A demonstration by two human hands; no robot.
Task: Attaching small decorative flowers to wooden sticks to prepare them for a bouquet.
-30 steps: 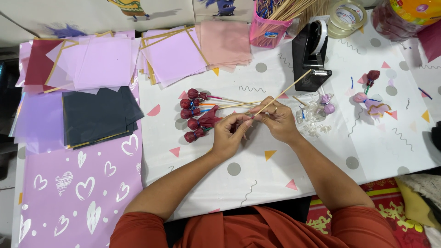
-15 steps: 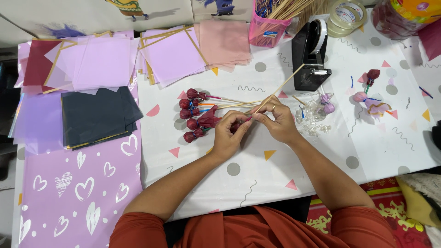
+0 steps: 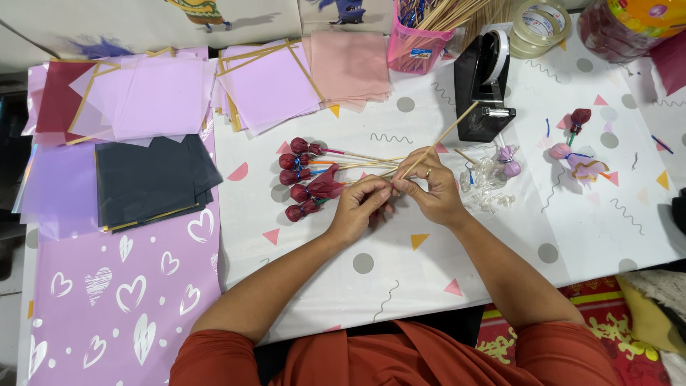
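White tablecloth (image 3: pixel 572 236) with grey dots, pink and orange triangles and squiggles covers the table. On its left, a lilac sheet printed with white hearts (image 3: pixel 121 300). Far edge: pale panels with cartoon pictures (image 3: pixel 179 18). Near right, below the table, a red patterned floor mat (image 3: pixel 572 307). Even, bright light.

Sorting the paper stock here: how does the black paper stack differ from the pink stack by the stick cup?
The black paper stack is dark, opaque and lies at the left on purple sheets, far from the left hand. The pink stack is pale and sits at the table's far edge beside the pink stick cup. Both are roughly square, flat piles, untouched by either hand.
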